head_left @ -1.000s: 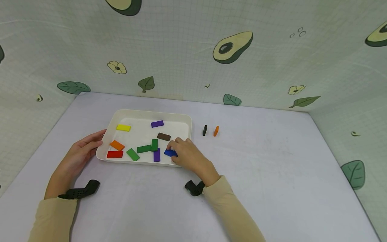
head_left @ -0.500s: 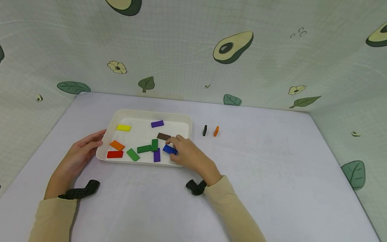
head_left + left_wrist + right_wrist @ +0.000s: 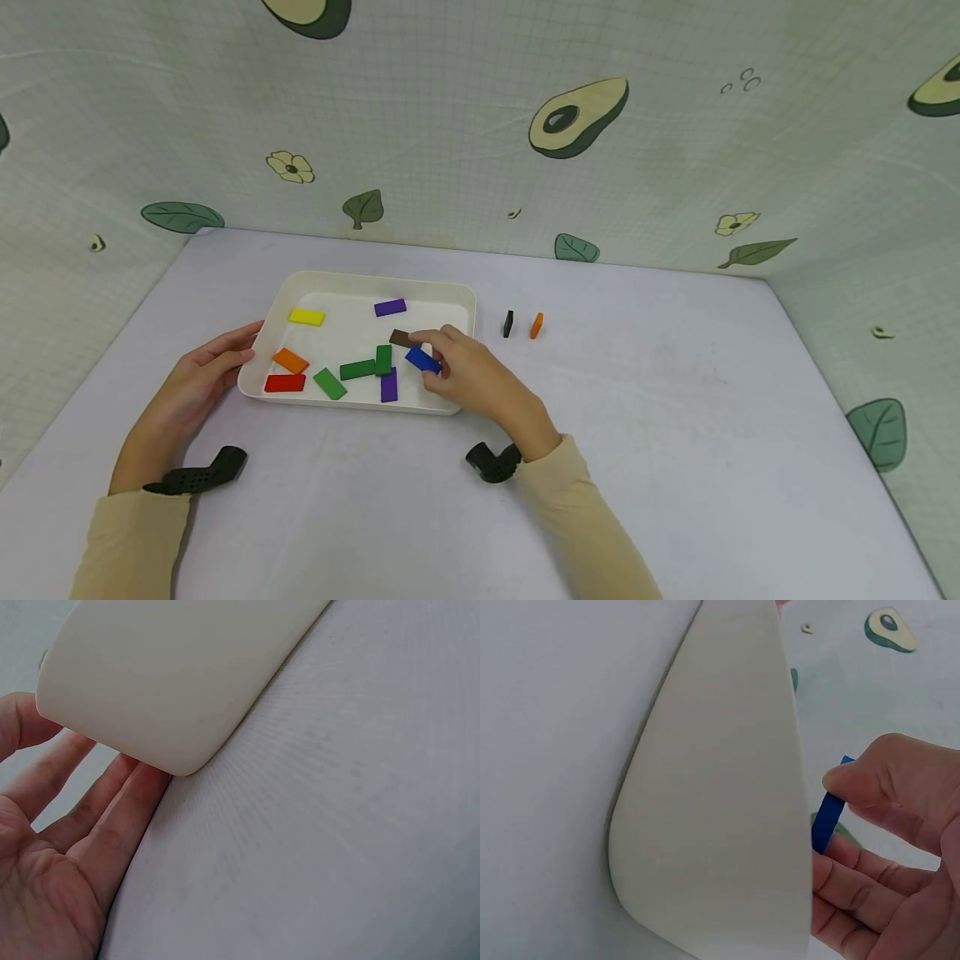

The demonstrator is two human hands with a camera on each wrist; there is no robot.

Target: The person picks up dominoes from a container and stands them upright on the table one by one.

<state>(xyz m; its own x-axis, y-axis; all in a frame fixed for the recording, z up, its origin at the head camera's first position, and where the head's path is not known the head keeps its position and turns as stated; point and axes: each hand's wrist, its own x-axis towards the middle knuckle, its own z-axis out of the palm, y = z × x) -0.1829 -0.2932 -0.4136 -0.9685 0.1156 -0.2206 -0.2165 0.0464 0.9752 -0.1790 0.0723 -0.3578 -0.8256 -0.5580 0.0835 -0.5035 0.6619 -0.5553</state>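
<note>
My right hand (image 3: 480, 373) pinches a blue domino (image 3: 423, 360) between thumb and fingers, at the right end of a white tray (image 3: 360, 278). The right wrist view shows that blue domino (image 3: 828, 822) tilted in the grip, just past the tray wall (image 3: 712, 787). A brown domino (image 3: 398, 337) lies partly hidden behind the fingers. At the tray's left end, my left hand (image 3: 201, 375) rests with fairly straight fingers against the outside wall. In the left wrist view, the left hand (image 3: 82, 825) touches the tray (image 3: 165, 682) with thumb and fingertips.
Inside the tray lie yellow (image 3: 307, 317), orange (image 3: 291, 361), red (image 3: 285, 383) and several green and purple dominoes. To its right, a black domino (image 3: 508, 323) and an orange domino (image 3: 536, 325) stand upright on the white table (image 3: 675, 400). A patterned cloth (image 3: 450, 125) hangs behind.
The right hand has lifted the blue domino from the tray floor, moving slightly up and to the right. The left hand and tray have stayed in place.
</note>
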